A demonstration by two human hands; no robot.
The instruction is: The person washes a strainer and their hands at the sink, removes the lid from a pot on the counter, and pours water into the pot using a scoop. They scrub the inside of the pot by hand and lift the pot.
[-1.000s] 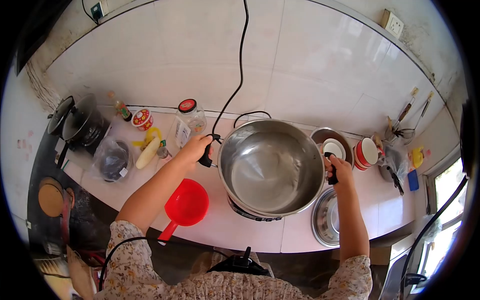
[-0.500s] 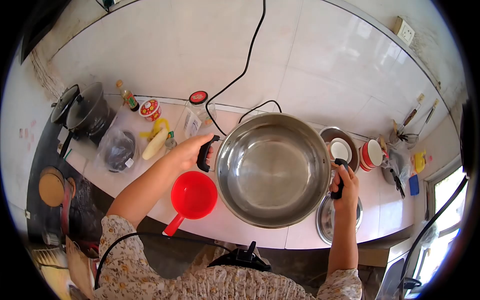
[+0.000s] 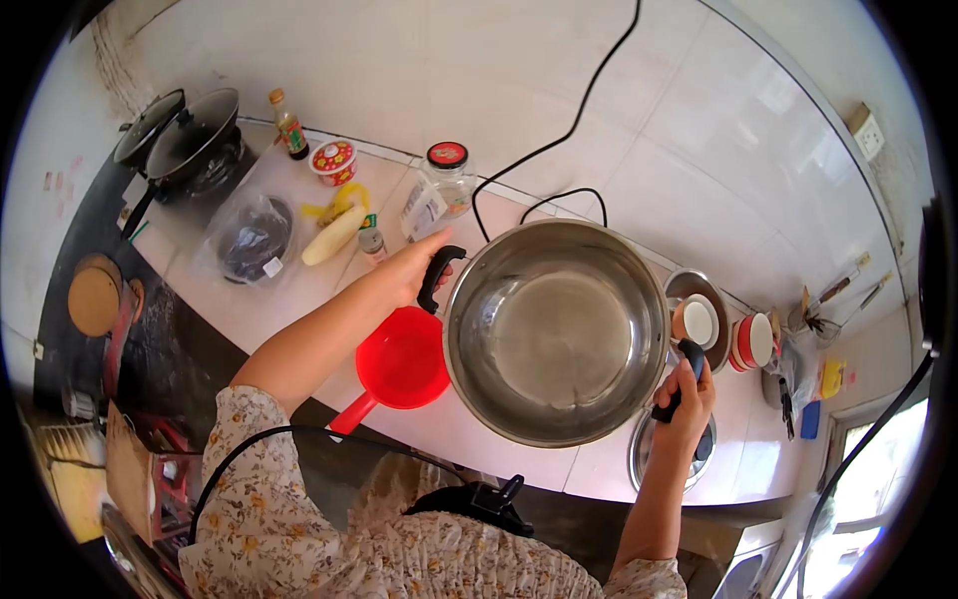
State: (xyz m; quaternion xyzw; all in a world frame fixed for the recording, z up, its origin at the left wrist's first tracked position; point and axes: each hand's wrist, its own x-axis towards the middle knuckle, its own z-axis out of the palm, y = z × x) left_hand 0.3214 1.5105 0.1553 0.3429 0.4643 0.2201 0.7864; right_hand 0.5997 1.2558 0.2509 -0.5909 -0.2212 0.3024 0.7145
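A wide stainless steel pot point(image 3: 559, 329) with two black side handles is in front of me, its open top facing up. My left hand point(image 3: 419, 272) is closed on the left handle, and my right hand point(image 3: 687, 401) grips the right one. The inside shines, and I cannot tell whether a little water lies on its bottom. Just left of the pot, partly under my left forearm, is a red plastic ladle point(image 3: 401, 357) with its handle toward me. A metal lid point(image 3: 644, 454) lies on the counter below my right hand, partly covered by my wrist.
Behind the pot stand a glass jar point(image 3: 449, 185) and a black cable point(image 3: 574, 130). Bowls point(image 3: 752, 341) are stacked at right, beside a metal basin point(image 3: 689, 282). At left are a bagged dark bowl point(image 3: 254, 240), a peeled pale vegetable point(image 3: 334, 237), a sauce bottle point(image 3: 290, 128) and a lidded wok point(image 3: 195, 140).
My view has turned and shifted, so the counter things appear moved. Both hands still hold the pot, which sits slightly farther right in view.
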